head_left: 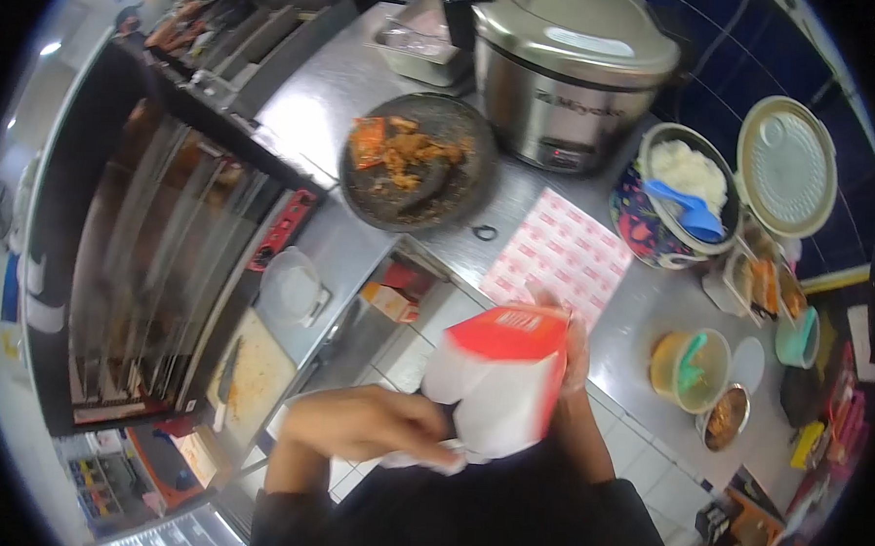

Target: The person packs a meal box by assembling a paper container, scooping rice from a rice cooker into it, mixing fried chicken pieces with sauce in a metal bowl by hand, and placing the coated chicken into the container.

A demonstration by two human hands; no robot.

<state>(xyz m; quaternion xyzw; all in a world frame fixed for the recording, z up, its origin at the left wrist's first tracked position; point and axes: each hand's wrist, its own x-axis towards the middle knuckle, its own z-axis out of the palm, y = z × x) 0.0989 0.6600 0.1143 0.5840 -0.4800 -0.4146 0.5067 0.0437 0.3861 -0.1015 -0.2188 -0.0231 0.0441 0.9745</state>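
A red and white cardboard food box is held in front of my body, above the floor gap by the counter. My right hand is wrapped around its right side, with some fingers hidden behind it. My left hand is at the near left edge, thumb and fingers closed on a white flap. Just beyond the box, a red-and-white printed paper sheet lies flat on the steel counter. The inside of the box cannot be seen.
A dark stone mortar with food and a large rice cooker stand at the back. On the right are a rice container with a blue scoop and a sauce tub. A knife rests on a cutting board at left.
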